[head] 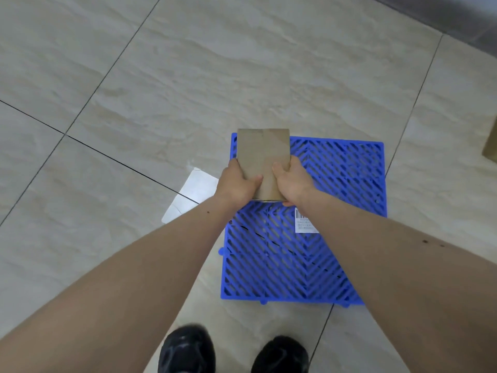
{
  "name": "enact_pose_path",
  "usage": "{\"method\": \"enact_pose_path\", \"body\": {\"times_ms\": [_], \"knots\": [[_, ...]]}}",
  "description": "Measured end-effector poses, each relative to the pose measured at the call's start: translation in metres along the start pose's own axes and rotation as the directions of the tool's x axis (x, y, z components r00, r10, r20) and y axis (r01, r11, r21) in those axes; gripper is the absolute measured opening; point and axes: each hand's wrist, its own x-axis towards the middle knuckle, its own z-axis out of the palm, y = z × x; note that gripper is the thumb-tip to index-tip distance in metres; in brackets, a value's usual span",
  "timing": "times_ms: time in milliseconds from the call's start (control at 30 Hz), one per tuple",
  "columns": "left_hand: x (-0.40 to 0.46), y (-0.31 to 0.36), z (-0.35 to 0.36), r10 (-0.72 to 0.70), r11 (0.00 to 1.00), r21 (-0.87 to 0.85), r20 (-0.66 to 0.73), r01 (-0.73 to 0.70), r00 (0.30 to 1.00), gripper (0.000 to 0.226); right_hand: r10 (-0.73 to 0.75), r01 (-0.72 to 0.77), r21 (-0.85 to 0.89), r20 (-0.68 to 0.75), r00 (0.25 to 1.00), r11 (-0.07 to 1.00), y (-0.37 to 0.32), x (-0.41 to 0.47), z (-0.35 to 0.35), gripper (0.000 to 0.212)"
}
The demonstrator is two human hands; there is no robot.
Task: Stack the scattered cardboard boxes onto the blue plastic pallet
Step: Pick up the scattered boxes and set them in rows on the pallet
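I hold a small brown cardboard box [263,154] over the far left part of the blue plastic pallet [336,184], which lies flat on the tiled floor. My left hand [238,184] grips the box's left side with the thumb on top. My right hand [291,181] grips its right side, fingers curled round the near edge. A white barcode label [302,220] sticks to the pallet's slatted top. Whether the box touches the pallet I cannot tell.
A sliver of another cardboard box [490,149] shows at the right edge. A bright patch [191,195] lies on the floor left of the pallet. My two black shoes [234,351] stand just in front of the pallet. A dark strip [443,14] runs along the top right.
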Motion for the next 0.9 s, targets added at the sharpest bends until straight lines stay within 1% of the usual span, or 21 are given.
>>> {"method": "enact_pose_path", "body": {"times_ms": [300, 567, 700, 800, 900], "knots": [[0.006, -0.005, 0.000, -0.050, 0.999, 0.008, 0.029, 0.049, 0.998, 0.050, 0.003, -0.002, -0.018, 0.023, 1.000, 1.000, 0.002, 0.004, 0.008, 0.056], [0.008, -0.002, -0.001, -0.065, 0.995, 0.078, 0.040, 0.062, 0.997, 0.053, 0.013, -0.012, -0.021, 0.020, 1.000, 1.000, 0.000, 0.007, 0.007, 0.058], [0.004, 0.005, -0.006, -0.077, 0.988, 0.136, 0.002, 0.076, 0.997, 0.056, 0.032, -0.033, -0.013, -0.019, 0.999, 0.999, 0.002, 0.003, 0.001, 0.063], [-0.006, 0.021, -0.013, -0.077, 0.974, 0.206, -0.068, 0.089, 0.995, 0.065, 0.048, -0.050, -0.034, -0.058, 0.997, 0.998, 0.004, -0.011, -0.012, 0.067], [-0.026, 0.043, -0.023, -0.065, 0.955, 0.278, -0.132, 0.100, 0.989, 0.065, 0.071, -0.074, -0.037, -0.068, 0.995, 0.997, 0.007, -0.034, -0.031, 0.068]]}}
